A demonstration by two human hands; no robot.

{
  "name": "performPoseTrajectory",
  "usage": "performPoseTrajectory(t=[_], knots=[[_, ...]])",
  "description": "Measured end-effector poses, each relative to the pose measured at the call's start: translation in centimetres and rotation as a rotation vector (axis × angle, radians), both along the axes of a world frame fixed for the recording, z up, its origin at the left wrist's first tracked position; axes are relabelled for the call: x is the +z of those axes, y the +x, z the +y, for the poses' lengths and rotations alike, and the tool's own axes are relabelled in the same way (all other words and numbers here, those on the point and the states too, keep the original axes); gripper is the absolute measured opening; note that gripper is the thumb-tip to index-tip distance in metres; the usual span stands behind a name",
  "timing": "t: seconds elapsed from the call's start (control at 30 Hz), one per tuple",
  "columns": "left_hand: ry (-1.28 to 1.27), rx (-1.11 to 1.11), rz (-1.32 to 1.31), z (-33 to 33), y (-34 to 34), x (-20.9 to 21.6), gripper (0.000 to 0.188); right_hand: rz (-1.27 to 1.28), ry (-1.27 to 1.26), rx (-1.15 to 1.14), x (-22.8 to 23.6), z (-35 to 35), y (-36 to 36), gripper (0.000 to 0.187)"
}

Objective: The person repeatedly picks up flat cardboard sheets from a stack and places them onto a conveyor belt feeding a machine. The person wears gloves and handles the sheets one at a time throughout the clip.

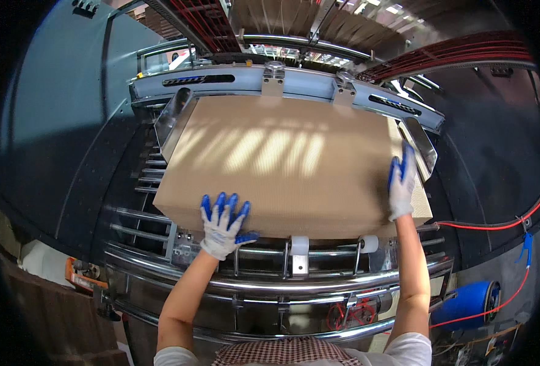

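Observation:
A stack of brown corrugated cardboard sheets (294,189) lies on the machine's rollers, with stripes of light across its top. My left hand (224,227), in a white glove with blue-coated fingers, rests at the near left edge of the stack, fingers spread. Along the right edge, my right hand (403,183), in a matching glove, lies with its fingers stretched forward and slightly blurred. It sits close to a shiny metal side plate (421,149). Neither hand is wrapped around anything. The underside of the stack is hidden.
A second metal guide (173,119) stands at the stack's far left corner. A pale blue crossbeam (245,84) spans the back. Chrome bars (257,283) run in front of me. To the right are a red hose (489,227), a blue air gun (525,247) and a blue drum (465,305).

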State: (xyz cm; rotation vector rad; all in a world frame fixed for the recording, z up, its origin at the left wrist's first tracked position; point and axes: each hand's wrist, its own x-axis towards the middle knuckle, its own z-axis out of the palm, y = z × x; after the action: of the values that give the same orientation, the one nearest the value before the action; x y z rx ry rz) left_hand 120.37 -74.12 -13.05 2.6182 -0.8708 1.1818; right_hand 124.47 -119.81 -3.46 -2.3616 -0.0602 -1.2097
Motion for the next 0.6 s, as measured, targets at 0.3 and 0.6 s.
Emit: performPoseTrajectory(t=[0.3,0.6], knots=[[0.071,0.059,-0.188,-1.3,2.8,0.7,0.069,0.119,-0.384,0.229,9.5,13.1,22.2,0.065],[0.176,0.045,-0.238,-0.2,3.2,1.8,0.029,0.765,-0.558,0.042,-5.2,16.1,34.5,0.079]])
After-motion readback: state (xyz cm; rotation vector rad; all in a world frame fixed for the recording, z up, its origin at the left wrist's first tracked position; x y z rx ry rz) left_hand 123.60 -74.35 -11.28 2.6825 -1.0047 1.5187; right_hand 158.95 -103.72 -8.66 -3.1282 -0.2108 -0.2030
